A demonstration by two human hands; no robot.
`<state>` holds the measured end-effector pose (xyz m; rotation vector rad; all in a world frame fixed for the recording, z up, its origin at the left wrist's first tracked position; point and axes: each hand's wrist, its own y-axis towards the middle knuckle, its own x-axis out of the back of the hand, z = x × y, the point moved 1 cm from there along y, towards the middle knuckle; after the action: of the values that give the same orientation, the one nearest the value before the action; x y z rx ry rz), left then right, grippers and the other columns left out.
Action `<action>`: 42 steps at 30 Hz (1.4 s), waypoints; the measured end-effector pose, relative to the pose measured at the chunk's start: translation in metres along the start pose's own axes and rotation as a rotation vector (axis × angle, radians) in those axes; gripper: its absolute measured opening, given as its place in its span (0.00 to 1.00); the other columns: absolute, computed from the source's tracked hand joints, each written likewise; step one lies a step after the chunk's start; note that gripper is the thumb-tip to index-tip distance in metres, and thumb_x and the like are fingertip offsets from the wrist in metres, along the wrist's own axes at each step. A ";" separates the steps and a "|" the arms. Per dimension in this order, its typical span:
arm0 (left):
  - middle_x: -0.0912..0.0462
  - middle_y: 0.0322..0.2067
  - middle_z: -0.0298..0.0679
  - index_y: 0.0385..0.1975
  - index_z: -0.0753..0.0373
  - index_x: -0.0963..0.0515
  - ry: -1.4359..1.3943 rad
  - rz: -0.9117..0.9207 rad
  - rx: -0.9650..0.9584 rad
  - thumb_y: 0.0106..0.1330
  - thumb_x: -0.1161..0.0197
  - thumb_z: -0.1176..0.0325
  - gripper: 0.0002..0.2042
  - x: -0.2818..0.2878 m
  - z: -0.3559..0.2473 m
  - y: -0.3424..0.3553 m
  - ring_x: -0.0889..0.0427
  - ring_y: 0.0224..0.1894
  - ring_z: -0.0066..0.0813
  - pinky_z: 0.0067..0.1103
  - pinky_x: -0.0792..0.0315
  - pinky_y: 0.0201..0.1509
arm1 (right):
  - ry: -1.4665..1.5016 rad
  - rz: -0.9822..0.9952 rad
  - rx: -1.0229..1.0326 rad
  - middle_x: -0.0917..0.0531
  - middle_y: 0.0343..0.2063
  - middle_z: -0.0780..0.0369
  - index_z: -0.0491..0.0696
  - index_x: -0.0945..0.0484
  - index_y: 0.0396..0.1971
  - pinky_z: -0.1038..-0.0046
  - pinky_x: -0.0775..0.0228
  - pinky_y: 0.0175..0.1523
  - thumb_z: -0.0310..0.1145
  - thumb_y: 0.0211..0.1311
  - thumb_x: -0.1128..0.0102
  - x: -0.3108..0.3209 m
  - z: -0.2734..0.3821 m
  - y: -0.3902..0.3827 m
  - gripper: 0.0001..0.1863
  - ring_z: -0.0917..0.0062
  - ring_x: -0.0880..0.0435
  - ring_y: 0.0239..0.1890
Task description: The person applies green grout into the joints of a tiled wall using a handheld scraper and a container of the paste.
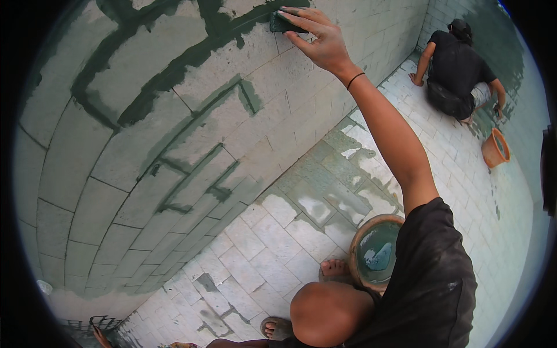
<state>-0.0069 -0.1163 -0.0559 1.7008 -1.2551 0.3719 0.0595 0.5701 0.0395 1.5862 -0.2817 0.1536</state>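
Note:
Up at the top of the head view, my right hand [318,39] presses a small dark green pad [282,23] to the tiled wall [139,156]. The fingers are closed over the pad, and whether it is a sponge or a rubber float is unclear. Wet dark green paste [174,64] runs along the joints left of the hand, with thinner smears lower down. Beside my bent knee, partly behind my sleeve, stands an orange-brown bucket [355,248]. Green paste and a pale bluish lump [378,258] lie in it. My left hand is out of view.
A co-worker in dark clothes [458,69] crouches at the far right, next to an orange bucket [495,148]. Pale tiles cover the floor [261,255], smeared green in places. Another person's arm [101,336] shows at the lower left edge.

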 end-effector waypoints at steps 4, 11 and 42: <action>0.15 0.31 0.51 0.36 0.72 0.21 0.006 0.003 0.001 0.58 0.27 0.73 0.12 -0.004 -0.002 0.003 0.16 0.32 0.42 0.31 0.24 0.38 | 0.000 -0.028 0.041 0.16 0.54 0.66 0.59 0.17 0.57 0.67 0.29 0.65 0.36 0.63 0.33 -0.002 -0.002 0.000 0.20 0.69 0.22 0.59; 0.16 0.32 0.50 0.37 0.72 0.22 0.013 0.013 0.006 0.58 0.27 0.73 0.13 -0.008 0.001 0.005 0.16 0.33 0.41 0.31 0.24 0.39 | -0.010 -0.116 0.155 0.17 0.35 0.52 0.41 0.13 0.43 0.65 0.23 0.47 0.32 0.53 0.30 -0.007 0.001 0.010 0.17 0.60 0.18 0.37; 0.16 0.36 0.49 0.42 0.72 0.24 0.025 0.014 0.016 0.58 0.27 0.75 0.16 -0.011 0.015 0.003 0.17 0.37 0.38 0.29 0.24 0.43 | -0.217 -0.023 -0.037 0.15 0.51 0.70 0.56 0.12 0.47 0.70 0.21 0.50 0.31 0.57 0.31 -0.016 0.028 -0.035 0.17 0.70 0.21 0.46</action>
<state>-0.0182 -0.1227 -0.0694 1.6963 -1.2493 0.4119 0.0515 0.5440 0.0009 1.5706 -0.4322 -0.0417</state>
